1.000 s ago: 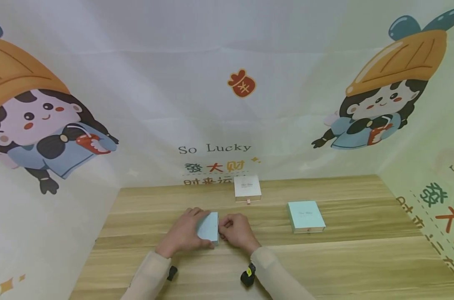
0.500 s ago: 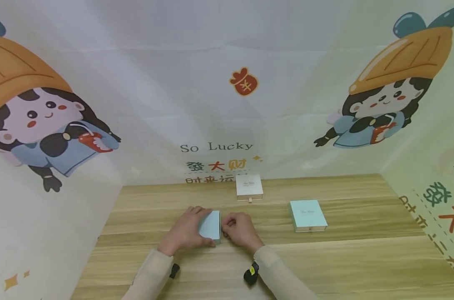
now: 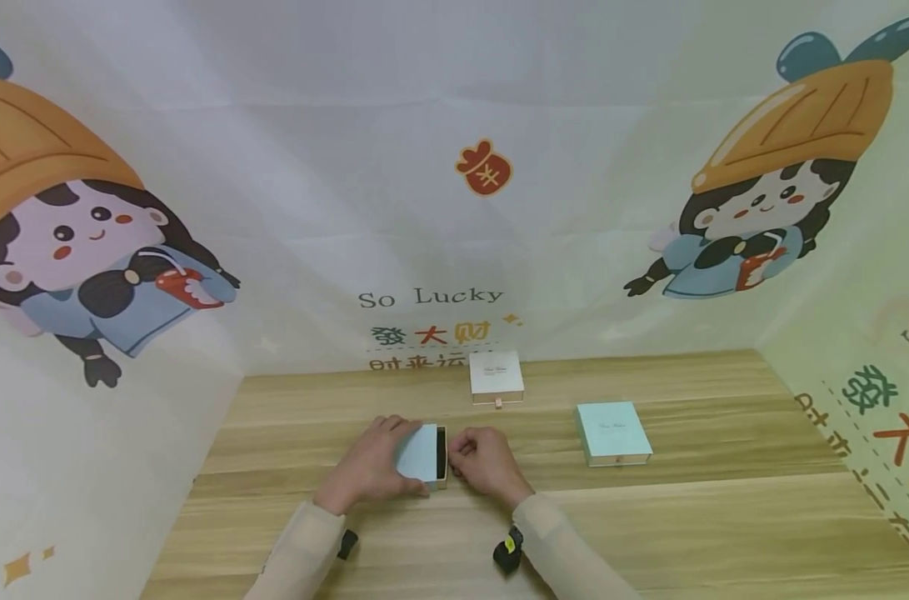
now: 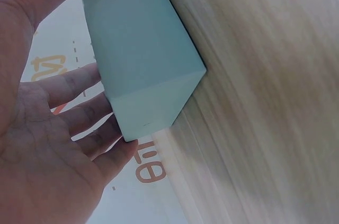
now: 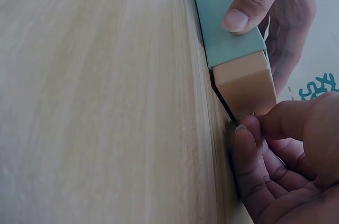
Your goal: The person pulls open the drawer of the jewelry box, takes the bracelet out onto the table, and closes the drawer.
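Note:
A small light-blue drawer box (image 3: 418, 454) lies on the wooden table, its tan inner drawer (image 5: 243, 83) slid partly out to the right. A dark inside shows in the gap in the head view. My left hand (image 3: 370, 465) grips the outer sleeve (image 4: 140, 38) from the left, thumb on the near side and fingers on the far side. At the drawer's front end, my right hand (image 3: 487, 467) pinches its pull tab between thumb and forefinger. Those fingertips (image 5: 249, 123) mostly hide the tab.
A white drawer box (image 3: 496, 375) with a small pull tab stands by the back wall. To the right sits a mint-green drawer box (image 3: 614, 432). Printed cloth walls (image 3: 334, 183) enclose the table (image 3: 709, 533) at the back and sides.
The inner drawer has come out of the sleeve to the right, opening a dark gap. My right hand has shifted slightly right with it, while my left hand keeps its hold on the sleeve.

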`<state>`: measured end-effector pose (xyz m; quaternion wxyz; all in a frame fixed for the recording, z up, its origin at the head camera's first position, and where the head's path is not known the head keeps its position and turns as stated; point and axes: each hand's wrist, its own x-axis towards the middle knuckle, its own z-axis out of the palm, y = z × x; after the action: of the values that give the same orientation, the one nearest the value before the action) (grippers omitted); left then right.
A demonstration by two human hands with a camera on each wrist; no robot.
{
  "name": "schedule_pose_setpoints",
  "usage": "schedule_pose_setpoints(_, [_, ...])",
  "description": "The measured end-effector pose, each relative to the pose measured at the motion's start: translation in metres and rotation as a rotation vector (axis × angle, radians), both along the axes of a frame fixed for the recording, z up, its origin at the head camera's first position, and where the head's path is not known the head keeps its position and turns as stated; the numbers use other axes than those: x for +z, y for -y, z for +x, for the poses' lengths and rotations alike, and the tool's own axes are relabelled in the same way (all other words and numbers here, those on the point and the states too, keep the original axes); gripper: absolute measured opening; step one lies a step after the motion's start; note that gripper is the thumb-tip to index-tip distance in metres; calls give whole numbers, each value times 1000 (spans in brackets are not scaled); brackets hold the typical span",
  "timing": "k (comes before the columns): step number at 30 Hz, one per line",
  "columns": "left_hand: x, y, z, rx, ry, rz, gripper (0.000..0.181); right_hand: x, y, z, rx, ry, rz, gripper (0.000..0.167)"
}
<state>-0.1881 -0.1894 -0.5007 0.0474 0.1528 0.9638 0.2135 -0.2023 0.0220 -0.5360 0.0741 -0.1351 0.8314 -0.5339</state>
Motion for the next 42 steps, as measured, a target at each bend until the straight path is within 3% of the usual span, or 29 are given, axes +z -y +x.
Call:
schedule_pose_setpoints(31, [3,0,-3,9,2,-4,103,7,-15,-2,-15,-56,63,7])
schedule_pose_setpoints(42, [-1,-1,1,6,7,-11,101,5,-23,3,-27,-18,81,7])
